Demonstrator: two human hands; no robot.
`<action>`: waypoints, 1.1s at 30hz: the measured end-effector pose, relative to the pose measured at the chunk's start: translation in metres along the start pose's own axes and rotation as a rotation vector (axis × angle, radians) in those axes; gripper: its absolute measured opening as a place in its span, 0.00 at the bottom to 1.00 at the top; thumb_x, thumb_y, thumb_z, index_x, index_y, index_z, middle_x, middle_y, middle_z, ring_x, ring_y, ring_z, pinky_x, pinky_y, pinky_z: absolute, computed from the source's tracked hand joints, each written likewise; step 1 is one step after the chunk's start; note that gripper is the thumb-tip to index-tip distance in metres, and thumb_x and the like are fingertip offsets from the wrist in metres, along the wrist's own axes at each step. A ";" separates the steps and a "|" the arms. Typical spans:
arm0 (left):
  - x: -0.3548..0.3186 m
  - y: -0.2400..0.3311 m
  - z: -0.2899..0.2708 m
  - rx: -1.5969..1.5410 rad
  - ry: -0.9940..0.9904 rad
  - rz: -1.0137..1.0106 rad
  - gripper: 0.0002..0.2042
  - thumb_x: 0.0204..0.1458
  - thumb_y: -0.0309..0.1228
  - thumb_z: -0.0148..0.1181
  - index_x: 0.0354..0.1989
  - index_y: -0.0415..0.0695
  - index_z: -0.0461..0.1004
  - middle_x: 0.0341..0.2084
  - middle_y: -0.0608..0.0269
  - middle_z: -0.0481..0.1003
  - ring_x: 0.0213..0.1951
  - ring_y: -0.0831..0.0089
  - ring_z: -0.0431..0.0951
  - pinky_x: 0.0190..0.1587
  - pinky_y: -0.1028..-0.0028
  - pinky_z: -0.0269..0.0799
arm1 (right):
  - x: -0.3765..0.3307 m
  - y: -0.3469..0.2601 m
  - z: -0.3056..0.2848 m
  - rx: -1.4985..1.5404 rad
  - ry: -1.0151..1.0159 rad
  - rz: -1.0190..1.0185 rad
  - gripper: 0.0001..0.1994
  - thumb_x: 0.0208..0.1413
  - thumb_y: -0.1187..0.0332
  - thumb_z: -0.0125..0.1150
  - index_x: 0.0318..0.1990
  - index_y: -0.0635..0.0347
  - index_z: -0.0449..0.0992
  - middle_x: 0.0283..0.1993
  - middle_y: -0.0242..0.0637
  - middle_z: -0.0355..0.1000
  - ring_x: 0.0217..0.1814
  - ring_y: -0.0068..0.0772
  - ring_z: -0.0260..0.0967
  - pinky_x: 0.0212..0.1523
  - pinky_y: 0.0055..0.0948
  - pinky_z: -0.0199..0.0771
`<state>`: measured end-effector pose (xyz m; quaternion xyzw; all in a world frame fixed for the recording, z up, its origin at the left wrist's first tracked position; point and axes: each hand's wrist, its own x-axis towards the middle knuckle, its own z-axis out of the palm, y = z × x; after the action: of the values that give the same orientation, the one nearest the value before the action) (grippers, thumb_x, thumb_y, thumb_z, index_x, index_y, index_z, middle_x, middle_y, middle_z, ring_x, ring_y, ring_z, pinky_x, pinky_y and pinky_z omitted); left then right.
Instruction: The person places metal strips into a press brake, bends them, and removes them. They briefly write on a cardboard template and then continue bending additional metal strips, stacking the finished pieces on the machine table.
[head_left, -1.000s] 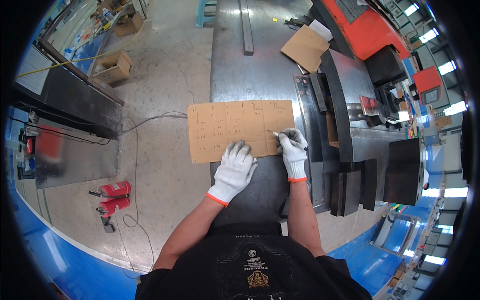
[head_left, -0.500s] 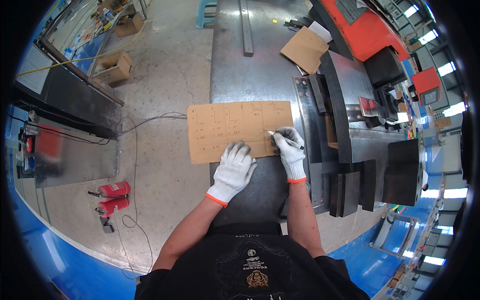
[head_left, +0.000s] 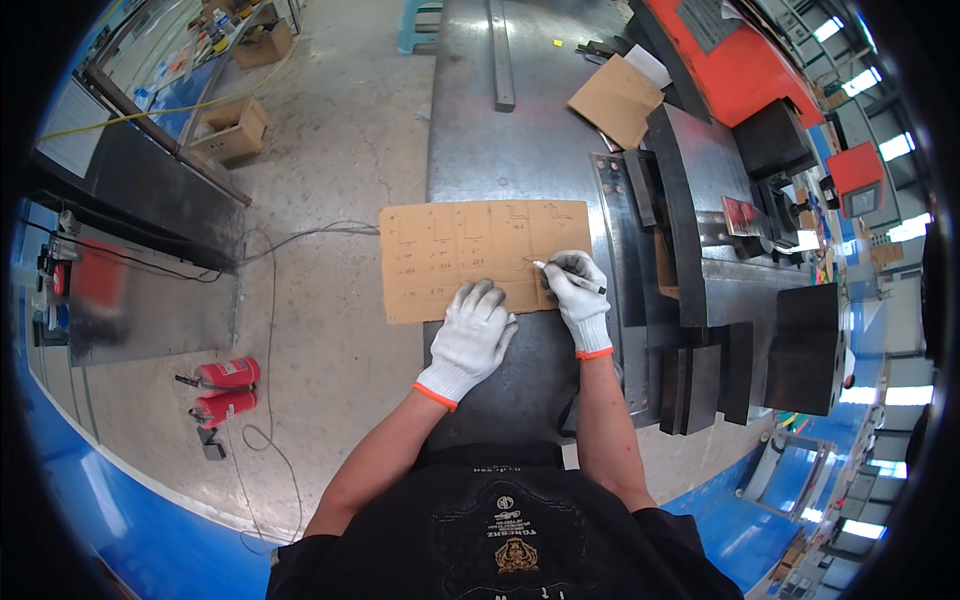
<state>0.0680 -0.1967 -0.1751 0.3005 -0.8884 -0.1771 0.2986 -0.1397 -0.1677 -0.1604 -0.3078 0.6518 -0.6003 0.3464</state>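
The right hand (head_left: pixel 578 295), in a white knit glove with an orange cuff, is curled around a slim pen (head_left: pixel 568 277), pinching it between thumb and fingers with the tip pointing left and touching the cardboard sheet (head_left: pixel 450 255). The forearm runs nearly straight up from the lower edge, bare from cuff to dark sleeve. The left hand (head_left: pixel 473 335), gloved the same way, lies palm down with its fingers loosely spread and flat; the fingertips press on the near edge of the sheet, while the palm rests on the metal table (head_left: pixel 510 150) below it. That forearm comes in at a slant from the lower left.

The cardboard sheet lies flat across the near part of the table, its left portion overhanging the table edge above the concrete floor. Pen-drawn line sketches and small notes cover it, too small to read.

A second, smaller piece of cardboard (head_left: pixel 618 100) lies farther along the table, near an orange machine (head_left: pixel 740 70). Dark steel blocks (head_left: pixel 700 385) stand just right of the right forearm. On the floor to the left lie two red fire extinguishers (head_left: pixel 222 390), and farther off two open cardboard boxes (head_left: pixel 232 128); what they contain cannot be made out.
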 end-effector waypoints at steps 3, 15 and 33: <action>0.001 0.002 -0.002 -0.001 0.006 0.008 0.12 0.55 0.34 0.71 0.41 0.42 0.76 0.55 0.53 0.75 0.66 0.48 0.71 0.69 0.48 0.66 | 0.003 0.007 -0.005 -0.052 -0.013 -0.037 0.04 0.60 0.78 0.70 0.40 0.64 0.79 0.34 0.30 0.79 0.35 0.15 0.72 0.37 0.21 0.77; 0.001 0.001 -0.003 0.005 0.013 0.011 0.13 0.55 0.34 0.71 0.41 0.42 0.75 0.55 0.54 0.75 0.65 0.48 0.71 0.68 0.48 0.66 | 0.003 0.004 -0.001 -0.016 0.009 -0.031 0.04 0.60 0.77 0.70 0.40 0.63 0.80 0.33 0.30 0.79 0.32 0.15 0.74 0.31 0.21 0.75; 0.001 0.002 -0.003 0.008 0.002 0.009 0.12 0.56 0.35 0.70 0.41 0.42 0.75 0.55 0.54 0.75 0.66 0.50 0.71 0.69 0.49 0.65 | 0.005 0.009 -0.001 -0.016 -0.010 -0.045 0.05 0.61 0.77 0.69 0.43 0.67 0.81 0.38 0.33 0.81 0.38 0.17 0.75 0.42 0.22 0.79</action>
<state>0.0686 -0.1963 -0.1722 0.2981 -0.8901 -0.1717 0.2990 -0.1430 -0.1708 -0.1694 -0.3283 0.6479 -0.6011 0.3334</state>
